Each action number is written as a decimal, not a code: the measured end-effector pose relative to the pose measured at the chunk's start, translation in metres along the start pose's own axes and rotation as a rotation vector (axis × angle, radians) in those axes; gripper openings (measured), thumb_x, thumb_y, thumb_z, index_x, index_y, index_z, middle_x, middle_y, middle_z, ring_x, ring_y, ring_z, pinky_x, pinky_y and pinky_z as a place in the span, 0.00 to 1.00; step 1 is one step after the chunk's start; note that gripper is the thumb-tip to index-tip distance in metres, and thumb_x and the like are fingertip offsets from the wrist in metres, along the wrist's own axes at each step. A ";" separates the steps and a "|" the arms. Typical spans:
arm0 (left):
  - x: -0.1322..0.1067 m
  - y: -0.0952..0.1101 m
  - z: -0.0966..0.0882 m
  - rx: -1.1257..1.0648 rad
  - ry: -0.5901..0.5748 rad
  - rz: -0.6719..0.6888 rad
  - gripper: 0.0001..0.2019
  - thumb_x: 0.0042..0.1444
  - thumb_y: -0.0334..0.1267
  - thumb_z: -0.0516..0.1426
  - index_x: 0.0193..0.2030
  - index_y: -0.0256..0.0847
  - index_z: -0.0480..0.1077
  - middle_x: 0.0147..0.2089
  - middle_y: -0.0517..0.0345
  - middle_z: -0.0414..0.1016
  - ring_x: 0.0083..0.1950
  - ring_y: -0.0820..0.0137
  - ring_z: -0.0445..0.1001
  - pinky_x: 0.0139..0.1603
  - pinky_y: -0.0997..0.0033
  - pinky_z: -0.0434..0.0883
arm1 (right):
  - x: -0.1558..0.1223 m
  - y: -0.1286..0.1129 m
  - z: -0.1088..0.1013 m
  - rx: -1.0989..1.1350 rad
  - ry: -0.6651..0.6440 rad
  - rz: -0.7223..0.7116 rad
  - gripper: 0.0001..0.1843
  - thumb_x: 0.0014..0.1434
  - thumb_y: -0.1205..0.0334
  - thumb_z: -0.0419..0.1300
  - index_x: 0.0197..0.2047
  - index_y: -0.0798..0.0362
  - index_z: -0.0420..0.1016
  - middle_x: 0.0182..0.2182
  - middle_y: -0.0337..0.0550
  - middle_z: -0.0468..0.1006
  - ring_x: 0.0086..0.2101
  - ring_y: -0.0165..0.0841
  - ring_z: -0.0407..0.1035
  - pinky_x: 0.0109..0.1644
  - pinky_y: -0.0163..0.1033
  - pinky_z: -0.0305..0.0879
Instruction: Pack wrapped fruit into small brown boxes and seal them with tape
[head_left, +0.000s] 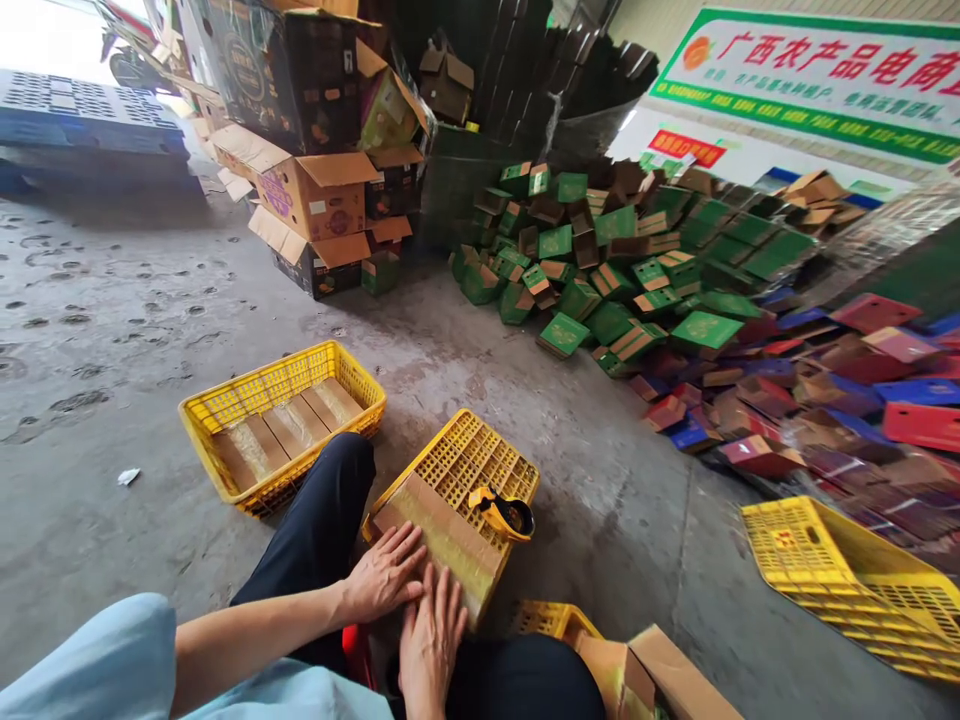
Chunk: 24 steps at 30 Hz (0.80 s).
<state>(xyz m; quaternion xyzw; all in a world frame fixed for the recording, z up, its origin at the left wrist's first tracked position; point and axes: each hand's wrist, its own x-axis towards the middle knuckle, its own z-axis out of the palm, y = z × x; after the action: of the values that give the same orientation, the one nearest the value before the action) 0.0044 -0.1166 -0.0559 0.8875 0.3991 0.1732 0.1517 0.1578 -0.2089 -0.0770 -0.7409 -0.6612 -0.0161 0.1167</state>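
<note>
My left hand [386,575] lies flat, fingers spread, on the near end of a flattened brown cardboard piece [450,540] with shiny tape over it. My right hand [431,640] rests beside it, fingers stretched out on the same piece. The cardboard lies on an upturned yellow plastic crate [480,455] in front of my knees. A yellow tape dispenser [504,512] sits on the crate just right of the cardboard, untouched. My dark-trousered leg [319,530] stretches out to the left of the crate.
A yellow crate [225,405] holding several taped cardboard pieces stands to the left. A heap of green boxes [615,270] and red and blue boxes [840,400] fills the right. Another yellow crate [855,580] lies at right, stacked cartons [315,190] behind, an open brown box [660,680] near my right knee.
</note>
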 end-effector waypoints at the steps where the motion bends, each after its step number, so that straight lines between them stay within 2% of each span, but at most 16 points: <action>1: -0.001 0.002 -0.002 -0.008 -0.009 0.001 0.29 0.74 0.56 0.45 0.74 0.44 0.63 0.77 0.47 0.60 0.78 0.54 0.57 0.75 0.50 0.61 | 0.002 -0.006 0.003 0.027 -0.029 -0.030 0.33 0.75 0.49 0.37 0.72 0.52 0.69 0.70 0.57 0.67 0.69 0.58 0.58 0.68 0.69 0.57; 4: -0.005 0.000 -0.010 -0.038 -0.041 0.018 0.28 0.76 0.54 0.43 0.75 0.45 0.61 0.75 0.49 0.63 0.77 0.59 0.60 0.76 0.52 0.60 | 0.007 -0.017 0.002 0.053 -0.089 -0.042 0.31 0.75 0.55 0.38 0.74 0.51 0.64 0.70 0.53 0.67 0.71 0.52 0.56 0.70 0.64 0.57; 7: -0.009 -0.010 -0.017 -0.043 -0.062 0.040 0.31 0.73 0.60 0.45 0.76 0.48 0.60 0.76 0.52 0.62 0.77 0.59 0.60 0.77 0.50 0.57 | 0.010 -0.020 -0.010 0.036 -0.125 -0.027 0.31 0.75 0.54 0.39 0.76 0.48 0.58 0.72 0.49 0.63 0.71 0.51 0.55 0.70 0.64 0.56; 11: -0.010 -0.014 -0.018 -0.004 -0.045 -0.056 0.31 0.72 0.61 0.45 0.75 0.48 0.61 0.77 0.53 0.59 0.78 0.57 0.57 0.76 0.48 0.58 | 0.016 -0.027 -0.024 0.042 -0.127 0.011 0.30 0.75 0.53 0.41 0.76 0.47 0.58 0.73 0.50 0.62 0.69 0.53 0.59 0.69 0.68 0.55; 16: 0.003 -0.009 -0.013 0.017 0.017 -0.117 0.28 0.75 0.56 0.44 0.75 0.49 0.62 0.76 0.53 0.61 0.78 0.56 0.56 0.77 0.46 0.56 | 0.036 -0.042 -0.023 0.071 -0.097 -0.007 0.30 0.75 0.59 0.40 0.77 0.44 0.56 0.72 0.47 0.64 0.70 0.49 0.55 0.73 0.66 0.47; 20: 0.019 -0.022 -0.015 0.039 0.054 -0.171 0.29 0.73 0.59 0.46 0.73 0.51 0.64 0.78 0.52 0.58 0.78 0.54 0.57 0.76 0.44 0.57 | 0.050 -0.032 -0.029 0.008 -0.130 0.046 0.30 0.76 0.50 0.40 0.78 0.40 0.51 0.75 0.44 0.58 0.73 0.49 0.49 0.72 0.69 0.46; 24: 0.031 -0.037 -0.015 0.063 0.076 -0.262 0.28 0.72 0.58 0.47 0.73 0.51 0.64 0.78 0.51 0.57 0.78 0.50 0.55 0.76 0.39 0.54 | 0.047 -0.003 -0.036 -0.056 -0.098 0.179 0.34 0.76 0.44 0.36 0.77 0.46 0.54 0.75 0.51 0.57 0.72 0.53 0.51 0.70 0.71 0.50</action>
<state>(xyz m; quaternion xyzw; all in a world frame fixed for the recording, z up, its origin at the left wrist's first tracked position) -0.0071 -0.0681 -0.0519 0.8250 0.5223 0.1727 0.1298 0.1650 -0.1693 -0.0335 -0.7999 -0.5966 0.0119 0.0645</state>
